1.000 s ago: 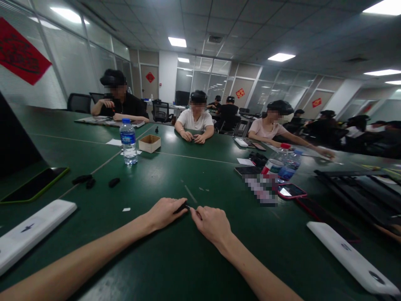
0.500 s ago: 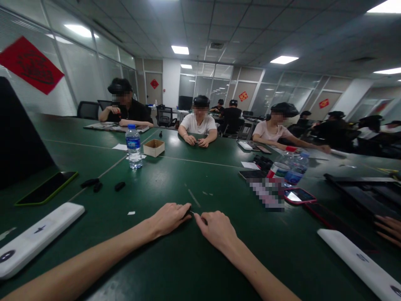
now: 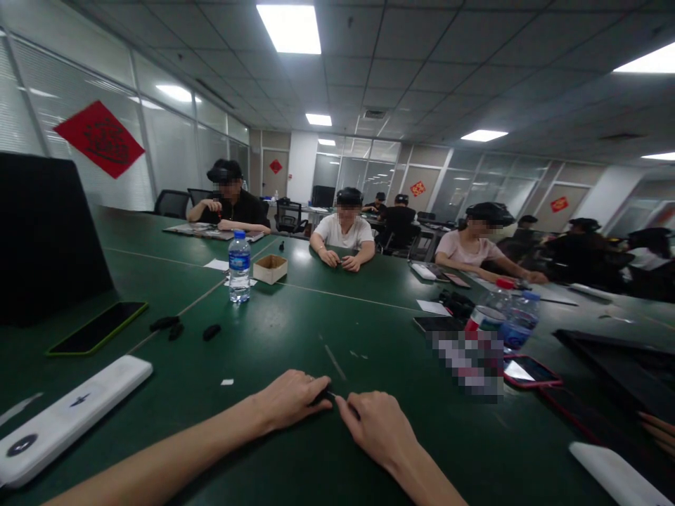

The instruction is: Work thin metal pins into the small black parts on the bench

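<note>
My left hand (image 3: 292, 399) rests low over the green table (image 3: 253, 464), fingers closed. A small black object (image 3: 323, 395) shows at its fingertips, mostly hidden by the fingers. From it a thin pale piece (image 3: 332, 396) extends toward my right hand (image 3: 378, 425). That hand is curled, its thumb and forefinger pinched at the pale piece; what lies within the pinch is hidden. The two hands are close together but apart, with the small object bridging the gap. What kind of thing it is cannot be made out.
White long devices (image 3: 79, 418) lie at both sides. Around the table are a green-edged phone (image 3: 99, 327), black pieces (image 3: 211, 332), a water bottle (image 3: 239, 270), a small box (image 3: 271, 270), a red-cased phone (image 3: 532, 370) and more bottles (image 3: 519, 323). People (image 3: 345, 235) sit opposite.
The head view has tilted upward, so table and hands sit lower in the picture and slightly to the right. The hands keep nearly the same pose around the small black object.
</note>
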A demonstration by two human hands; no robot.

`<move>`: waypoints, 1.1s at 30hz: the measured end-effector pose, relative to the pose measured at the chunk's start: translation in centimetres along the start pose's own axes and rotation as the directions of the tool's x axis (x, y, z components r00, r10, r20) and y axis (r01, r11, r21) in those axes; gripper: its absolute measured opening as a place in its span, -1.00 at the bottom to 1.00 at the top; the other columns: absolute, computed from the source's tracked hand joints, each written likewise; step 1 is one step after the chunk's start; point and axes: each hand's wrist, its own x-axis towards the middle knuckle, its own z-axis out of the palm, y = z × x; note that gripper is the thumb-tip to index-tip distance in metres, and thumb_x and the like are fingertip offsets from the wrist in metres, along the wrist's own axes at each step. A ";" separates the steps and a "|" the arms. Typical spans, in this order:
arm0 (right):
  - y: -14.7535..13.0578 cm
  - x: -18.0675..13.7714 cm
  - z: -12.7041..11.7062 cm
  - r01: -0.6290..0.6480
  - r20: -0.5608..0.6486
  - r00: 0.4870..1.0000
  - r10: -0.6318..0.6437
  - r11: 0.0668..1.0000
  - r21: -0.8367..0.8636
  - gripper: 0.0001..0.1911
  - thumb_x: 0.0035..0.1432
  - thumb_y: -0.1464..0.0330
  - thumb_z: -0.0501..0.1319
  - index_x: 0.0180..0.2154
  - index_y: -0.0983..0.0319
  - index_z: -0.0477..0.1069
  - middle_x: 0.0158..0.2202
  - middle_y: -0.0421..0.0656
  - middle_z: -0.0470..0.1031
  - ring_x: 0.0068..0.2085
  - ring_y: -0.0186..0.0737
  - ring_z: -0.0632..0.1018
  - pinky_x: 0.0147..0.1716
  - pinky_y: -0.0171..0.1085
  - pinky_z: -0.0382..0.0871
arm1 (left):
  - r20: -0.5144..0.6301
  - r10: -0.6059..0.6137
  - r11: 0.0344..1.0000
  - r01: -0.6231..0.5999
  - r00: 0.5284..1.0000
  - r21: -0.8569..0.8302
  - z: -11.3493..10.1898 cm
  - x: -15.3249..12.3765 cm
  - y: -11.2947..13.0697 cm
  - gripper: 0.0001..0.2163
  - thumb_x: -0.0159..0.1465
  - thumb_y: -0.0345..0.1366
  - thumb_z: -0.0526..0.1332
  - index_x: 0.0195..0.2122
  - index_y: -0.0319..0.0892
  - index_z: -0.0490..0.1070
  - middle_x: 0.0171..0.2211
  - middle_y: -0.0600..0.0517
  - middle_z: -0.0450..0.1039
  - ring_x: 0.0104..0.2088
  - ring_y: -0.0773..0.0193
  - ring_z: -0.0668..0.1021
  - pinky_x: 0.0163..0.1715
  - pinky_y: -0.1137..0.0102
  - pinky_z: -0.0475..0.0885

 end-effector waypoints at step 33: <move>0.1 -0.3 0.4 0.026 -0.069 0.997 -0.032 0.995 -0.092 -0.52 0.35 0.19 -0.11 -0.37 0.24 0.49 -0.43 -0.10 0.54 -0.53 -0.34 0.49 -0.53 -0.38 0.17 | -0.010 -0.005 0.995 0.004 1.000 -0.104 -0.5 -0.1 -0.1 -0.60 0.36 -0.08 0.02 0.14 -0.14 0.25 -0.15 -0.07 0.51 -0.20 0.15 0.57 -0.21 0.35 0.43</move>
